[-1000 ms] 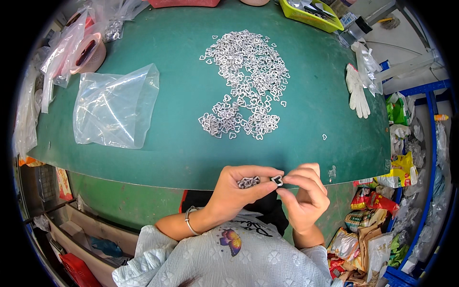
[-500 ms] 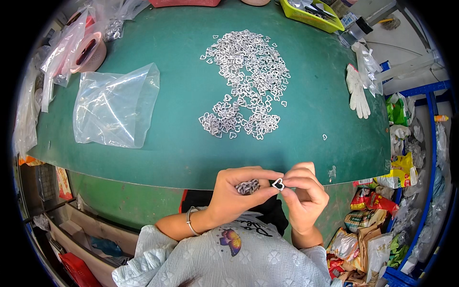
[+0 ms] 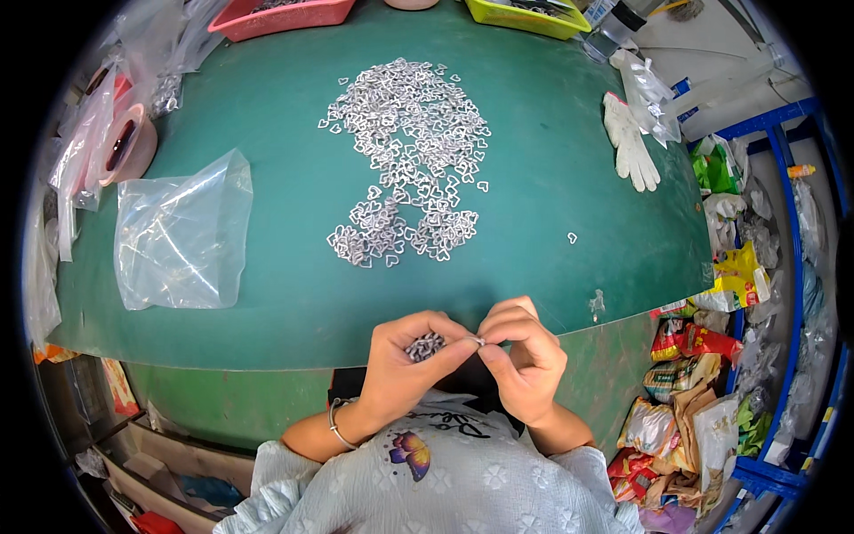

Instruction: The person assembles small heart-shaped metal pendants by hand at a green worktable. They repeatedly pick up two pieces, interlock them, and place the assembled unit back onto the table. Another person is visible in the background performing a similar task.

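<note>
My left hand [image 3: 411, 363] is closed around a clump of small silvery heart-shaped rings [image 3: 425, 346] that shows in the hollow of the palm. Between its thumb and forefinger is the edge of a single heart ring [image 3: 479, 341], seen nearly edge-on. My right hand [image 3: 523, 360] pinches the same ring from the other side, its remaining fingers curled. Both hands are just off the table's near edge. Farther out on the green table [image 3: 294, 294] lies a large heap of the same heart rings [image 3: 409, 116], with two smaller clusters at its near end.
One loose heart ring [image 3: 572, 238] lies right of the heap, nearer than a white glove [image 3: 630, 142]. A clear plastic bag [image 3: 182, 236] is at left, beside a pink basket [image 3: 133, 147]. Red [image 3: 285, 21] and yellow-green trays [image 3: 529, 22] line the far edge. Packets [image 3: 658, 427] fill the right side.
The view has shifted, so the table's contents appear farther left. The heart ring between my fingers has turned from face-on to nearly edge-on, and my fingertips are closer together.
</note>
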A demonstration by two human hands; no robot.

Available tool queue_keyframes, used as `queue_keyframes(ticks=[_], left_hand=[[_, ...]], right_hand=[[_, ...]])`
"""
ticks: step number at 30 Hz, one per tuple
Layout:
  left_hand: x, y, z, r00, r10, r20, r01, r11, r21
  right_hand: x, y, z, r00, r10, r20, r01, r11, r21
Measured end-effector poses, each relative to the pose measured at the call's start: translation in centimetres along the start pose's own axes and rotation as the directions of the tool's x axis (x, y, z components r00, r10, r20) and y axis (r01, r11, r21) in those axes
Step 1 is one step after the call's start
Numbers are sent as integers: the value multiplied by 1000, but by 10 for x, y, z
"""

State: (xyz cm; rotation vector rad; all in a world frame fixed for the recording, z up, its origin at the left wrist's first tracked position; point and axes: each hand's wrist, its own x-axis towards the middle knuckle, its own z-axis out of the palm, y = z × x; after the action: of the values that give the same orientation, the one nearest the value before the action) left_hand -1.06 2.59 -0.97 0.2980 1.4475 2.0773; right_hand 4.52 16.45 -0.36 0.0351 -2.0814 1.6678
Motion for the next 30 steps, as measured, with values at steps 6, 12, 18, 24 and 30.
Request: queue_keyframes(ticks=[6, 12, 18, 24, 30], left_hand=[[3, -7, -6, 971, -222, 86, 238, 923, -301], [9, -24, -21, 929, -144, 342, 343, 681, -647], [9, -28, -24, 943, -269, 197, 333, 761, -556], [11, -29, -24, 954, -264, 140, 298, 802, -517], [17, -30, -23, 962, -226, 152, 270, 724, -635]], right_hand=[[3, 10, -5, 989, 124, 77, -124, 992, 8], [32, 45, -24, 957, 269, -104, -289, 896, -337], [53, 70, -13, 999, 49, 14, -28, 758, -652], [56, 80, 0, 985, -11, 174, 140, 648, -749], [43, 64, -6, 984, 14, 176, 107, 750, -653]])
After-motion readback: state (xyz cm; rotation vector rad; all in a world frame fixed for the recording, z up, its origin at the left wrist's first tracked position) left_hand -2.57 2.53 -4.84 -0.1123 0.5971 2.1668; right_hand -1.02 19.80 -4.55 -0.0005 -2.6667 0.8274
